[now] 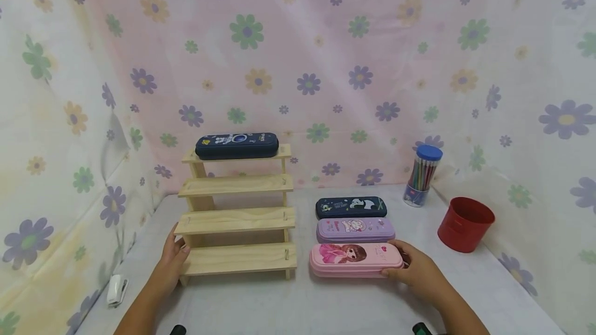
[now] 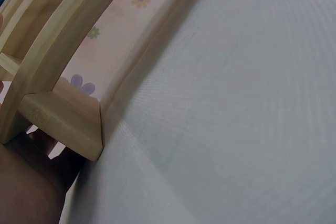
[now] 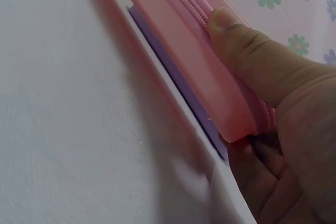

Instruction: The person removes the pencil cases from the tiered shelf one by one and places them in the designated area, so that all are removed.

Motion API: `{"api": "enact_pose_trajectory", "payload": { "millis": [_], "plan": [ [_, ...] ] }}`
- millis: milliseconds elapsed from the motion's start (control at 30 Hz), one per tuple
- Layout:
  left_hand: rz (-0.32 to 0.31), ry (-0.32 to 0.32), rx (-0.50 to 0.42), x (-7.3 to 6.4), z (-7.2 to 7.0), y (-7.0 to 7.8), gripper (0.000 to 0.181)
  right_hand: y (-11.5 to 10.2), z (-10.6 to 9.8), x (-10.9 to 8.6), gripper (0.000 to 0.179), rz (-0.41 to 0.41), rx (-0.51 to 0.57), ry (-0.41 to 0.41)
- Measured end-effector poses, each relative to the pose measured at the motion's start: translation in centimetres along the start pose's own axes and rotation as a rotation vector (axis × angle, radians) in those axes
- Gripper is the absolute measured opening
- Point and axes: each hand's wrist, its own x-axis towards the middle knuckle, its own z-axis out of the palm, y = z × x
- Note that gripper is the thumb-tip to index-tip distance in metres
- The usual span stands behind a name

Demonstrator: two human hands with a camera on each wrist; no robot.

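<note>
A pink pencil case (image 1: 358, 260) with a doll picture is gripped at its right end by my right hand (image 1: 416, 270). In the right wrist view my thumb presses beside the zipper of the pink case (image 3: 194, 61), its near end tilted, with the purple case's edge (image 3: 178, 80) showing beneath it. Behind it lie a purple pencil case (image 1: 356, 229) and a dark panda pencil case (image 1: 351, 207). My left hand (image 1: 172, 257) holds the lower left side of a four-tier wooden rack (image 1: 237, 260); in the left wrist view some fingers are hidden behind its leg (image 2: 68, 121).
A navy space-themed pencil case (image 1: 237, 146) sits on the rack's top tier. At the right stand a blue-lidded tub of pencils (image 1: 421, 174) and a red pot (image 1: 465, 225). A white stapler (image 1: 117, 290) lies at the left. Flowered cloth hangs around the white table (image 1: 279, 309).
</note>
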Motion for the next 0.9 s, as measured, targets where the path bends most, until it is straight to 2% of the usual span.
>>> {"api": "enact_pose_trajectory", "payload": {
  "millis": [167, 533, 767, 900],
  "plan": [
    [-0.035, 0.006, 0.046, -0.1, 0.0, 0.0, 0.074, 0.3, -0.2, 0.0, 0.111, -0.009, -0.016, 0.001],
    [-0.047, 0.001, 0.077, -0.2, 0.0, 0.3, 0.075, 1.1, -0.1, 0.4, 0.11, 0.033, -0.019, -0.008],
    [0.017, 0.009, 0.021, -0.1, 0.1, 0.2, 0.073, 1.2, 0.0, 0.6, 0.113, 0.053, -0.02, -0.018],
    [0.021, -0.002, 0.01, -0.3, 0.1, 0.3, 0.074, 1.2, 0.2, 0.6, 0.114, 0.059, -0.02, -0.017]
  ]
}}
